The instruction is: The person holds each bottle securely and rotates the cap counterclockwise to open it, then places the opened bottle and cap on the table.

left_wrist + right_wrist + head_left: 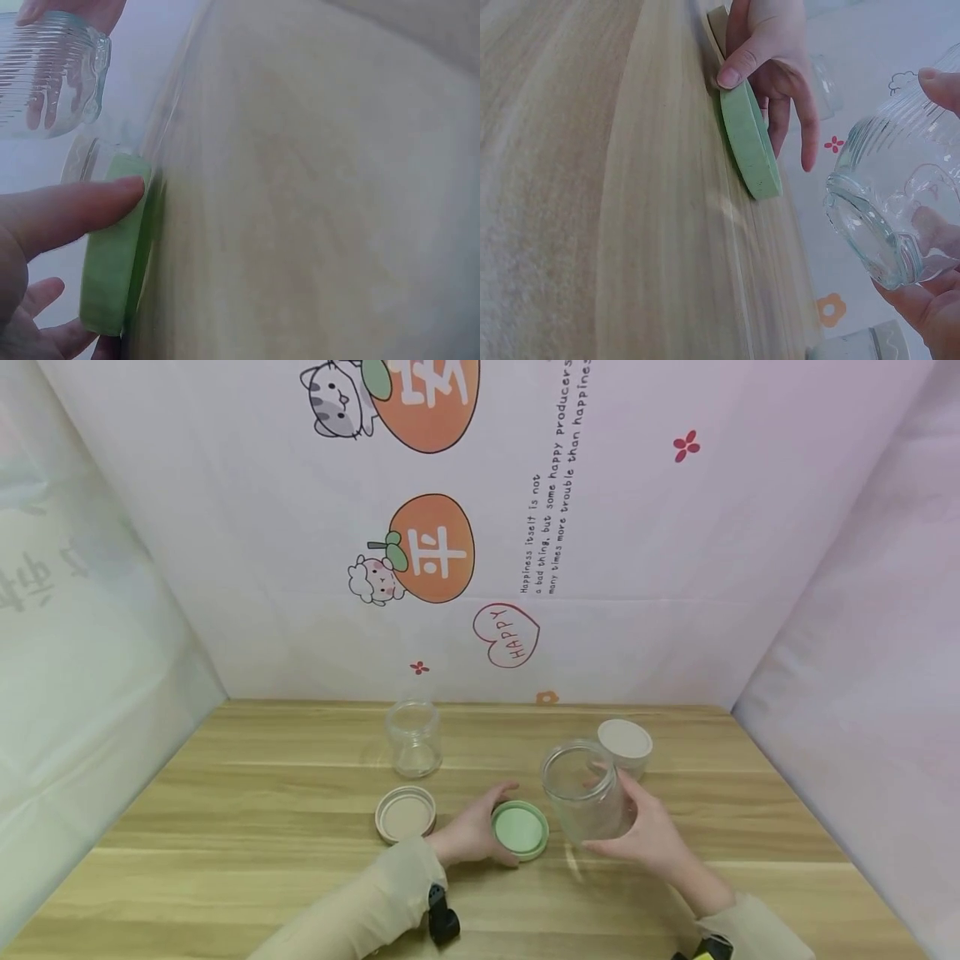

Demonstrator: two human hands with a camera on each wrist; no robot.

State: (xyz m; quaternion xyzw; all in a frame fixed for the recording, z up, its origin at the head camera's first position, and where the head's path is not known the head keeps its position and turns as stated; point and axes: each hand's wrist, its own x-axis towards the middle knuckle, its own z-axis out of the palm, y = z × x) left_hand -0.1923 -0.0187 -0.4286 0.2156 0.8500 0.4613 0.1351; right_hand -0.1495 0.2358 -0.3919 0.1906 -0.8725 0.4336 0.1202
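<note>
My left hand (pixel 472 833) holds a round green lid (pixel 521 831) by its edge, thumb on one side and fingers on the other. The lid lies on the wooden table with its hollow side up. A clear, lidless jar (pixel 581 814) with ribbed sides is gripped in my right hand (pixel 651 837), raised off the tabletop to the right of the lid. In the right wrist view the jar (pixel 889 202) appears tilted, and its thick glass end points toward the table. Next to my left hand lies a beige lid (pixel 406 817), also hollow side up.
Farther back on the left stands another clear open jar (pixel 415 745). A jar with a white lid (pixel 625 739) stands behind my right hand. The wooden table (pixel 247 827) meets a printed white cloth wall (pixel 637 610) at the back, with pale cloth on both sides.
</note>
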